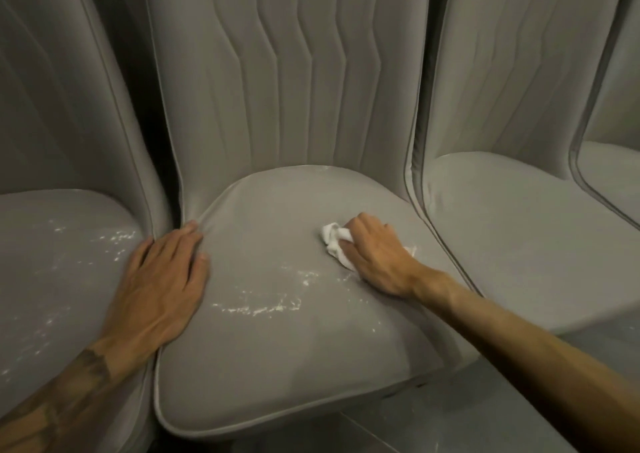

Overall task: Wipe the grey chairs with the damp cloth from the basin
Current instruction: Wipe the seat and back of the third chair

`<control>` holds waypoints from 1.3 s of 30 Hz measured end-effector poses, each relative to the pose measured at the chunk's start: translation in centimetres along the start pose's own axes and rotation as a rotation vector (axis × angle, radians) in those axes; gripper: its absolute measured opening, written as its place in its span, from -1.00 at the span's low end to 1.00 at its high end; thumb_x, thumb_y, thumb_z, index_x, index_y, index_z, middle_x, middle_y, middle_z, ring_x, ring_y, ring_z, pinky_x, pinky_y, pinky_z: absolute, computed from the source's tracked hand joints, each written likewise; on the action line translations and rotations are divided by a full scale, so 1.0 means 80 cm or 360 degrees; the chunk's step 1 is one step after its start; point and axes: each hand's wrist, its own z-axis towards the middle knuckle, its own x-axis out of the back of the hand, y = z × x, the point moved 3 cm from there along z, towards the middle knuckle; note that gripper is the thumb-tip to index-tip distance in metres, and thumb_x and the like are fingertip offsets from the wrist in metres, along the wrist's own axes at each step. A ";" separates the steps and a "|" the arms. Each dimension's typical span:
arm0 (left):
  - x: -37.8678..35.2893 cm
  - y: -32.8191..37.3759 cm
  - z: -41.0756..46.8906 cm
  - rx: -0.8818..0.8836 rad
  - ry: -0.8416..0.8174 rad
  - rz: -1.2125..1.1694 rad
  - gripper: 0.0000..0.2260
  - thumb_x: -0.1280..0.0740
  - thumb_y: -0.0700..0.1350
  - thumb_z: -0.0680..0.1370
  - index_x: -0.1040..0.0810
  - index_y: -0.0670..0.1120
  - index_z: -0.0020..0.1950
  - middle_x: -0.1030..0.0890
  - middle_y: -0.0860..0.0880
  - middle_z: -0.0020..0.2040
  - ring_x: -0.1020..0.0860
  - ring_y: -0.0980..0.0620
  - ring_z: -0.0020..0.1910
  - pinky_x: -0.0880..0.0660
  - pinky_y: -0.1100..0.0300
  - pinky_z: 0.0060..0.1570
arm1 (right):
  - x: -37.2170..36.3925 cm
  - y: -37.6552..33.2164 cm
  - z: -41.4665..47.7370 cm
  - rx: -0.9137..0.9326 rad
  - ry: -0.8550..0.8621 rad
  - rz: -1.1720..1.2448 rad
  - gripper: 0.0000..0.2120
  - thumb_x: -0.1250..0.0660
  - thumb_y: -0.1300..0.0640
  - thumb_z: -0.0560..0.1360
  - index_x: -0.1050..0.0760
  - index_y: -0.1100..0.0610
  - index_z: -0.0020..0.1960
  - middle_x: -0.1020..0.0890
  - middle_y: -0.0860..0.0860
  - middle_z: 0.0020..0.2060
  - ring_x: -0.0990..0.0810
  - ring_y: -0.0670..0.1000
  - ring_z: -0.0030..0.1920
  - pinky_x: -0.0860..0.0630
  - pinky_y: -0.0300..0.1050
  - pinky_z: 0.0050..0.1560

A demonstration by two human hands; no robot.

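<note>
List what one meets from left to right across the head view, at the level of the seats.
From the left: speckled grey padded seat of the left chair → flat left hand → white powdery streaks on the middle grey seat → crumpled white cloth → right hand gripping it → grey seat of the right chair.

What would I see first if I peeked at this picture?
The white cloth, bunched under the right hand on the middle chair's seat, stands out against all the grey. Next come the white specks scattered across that seat's front, and the left hand resting flat on its left edge.
</note>
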 end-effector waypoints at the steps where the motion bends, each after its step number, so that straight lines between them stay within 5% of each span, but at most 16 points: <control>1: -0.002 -0.002 -0.001 -0.0023 0.0017 0.0013 -0.60 -0.03 0.06 0.71 -0.39 -0.06 0.47 -0.44 -0.07 0.53 -0.45 -0.09 0.45 -0.17 -0.08 0.52 | 0.006 0.012 0.002 0.0024 -0.0002 -0.0045 -0.73 0.03 -0.19 0.62 -0.28 -0.02 -0.02 -0.35 -0.06 -0.08 -0.34 0.03 -0.11 -0.20 -0.02 -0.07; 6: -0.007 -0.007 -0.001 -0.0002 0.0046 0.0000 -0.62 -0.03 0.07 0.70 -0.40 -0.02 0.43 -0.46 -0.06 0.51 -0.46 -0.08 0.42 -0.20 -0.07 0.49 | 0.033 0.086 0.013 -0.0559 0.0141 -0.0111 -0.72 -0.09 -0.02 0.68 -0.42 0.19 0.07 -0.47 0.14 0.03 -0.44 0.18 0.04 -0.30 0.04 0.07; 13: 0.003 0.000 0.000 0.0032 0.0029 -0.0056 -0.60 -0.05 0.07 0.68 -0.43 -0.04 0.44 -0.48 -0.07 0.51 -0.48 -0.10 0.42 -0.20 -0.09 0.49 | 0.015 0.029 -0.027 -0.0081 0.0068 -0.0073 -0.73 -0.01 -0.14 0.65 -0.32 0.02 -0.01 -0.37 -0.05 -0.08 -0.36 0.04 -0.10 -0.24 0.01 -0.05; 19: 0.011 0.009 -0.003 0.0032 0.0025 -0.0078 -0.61 -0.06 0.04 0.67 -0.45 -0.08 0.42 -0.49 -0.10 0.50 -0.50 -0.13 0.42 -0.22 -0.13 0.49 | 0.036 0.082 -0.028 -0.0804 0.0222 -0.0018 -0.75 -0.10 0.00 0.68 -0.39 0.18 0.03 -0.47 0.13 0.04 -0.45 0.20 0.06 -0.26 0.05 0.07; 25: 0.007 0.005 -0.001 -0.0014 0.0010 -0.0011 -0.61 -0.05 0.04 0.68 -0.42 -0.08 0.42 -0.48 -0.12 0.51 -0.50 -0.15 0.41 -0.26 -0.16 0.45 | 0.019 0.012 -0.076 -0.0246 0.0085 -0.0086 -0.72 0.02 -0.13 0.66 -0.34 0.02 0.04 -0.39 -0.03 -0.04 -0.35 0.04 -0.05 -0.22 0.02 0.01; 30: 0.005 0.003 -0.001 0.0035 0.0000 -0.0039 -0.60 -0.04 0.06 0.67 -0.42 -0.07 0.43 -0.48 -0.10 0.51 -0.49 -0.14 0.43 -0.23 -0.15 0.48 | 0.041 0.057 -0.069 -0.0752 0.0150 -0.0147 -0.76 -0.07 -0.01 0.68 -0.36 0.16 0.04 -0.45 0.13 0.05 -0.41 0.19 0.08 -0.28 0.10 0.13; 36: 0.012 0.009 -0.001 0.0060 -0.0030 -0.0079 -0.58 -0.04 0.06 0.66 -0.43 -0.08 0.43 -0.47 -0.11 0.52 -0.49 -0.14 0.43 -0.20 -0.14 0.51 | 0.011 -0.010 -0.108 -0.0172 0.0106 -0.0106 -0.75 0.06 -0.13 0.66 -0.29 -0.01 0.01 -0.33 -0.07 -0.08 -0.30 0.01 -0.10 -0.12 -0.05 -0.08; 39: 0.014 0.010 -0.004 0.0054 -0.0049 -0.0089 -0.56 -0.03 0.05 0.66 -0.43 -0.10 0.44 -0.47 -0.13 0.53 -0.49 -0.15 0.44 -0.20 -0.15 0.51 | 0.036 0.035 -0.090 -0.0520 0.0092 -0.0206 -0.73 -0.02 -0.05 0.68 -0.36 0.12 0.06 -0.42 0.07 0.01 -0.40 0.14 0.03 -0.24 0.05 0.04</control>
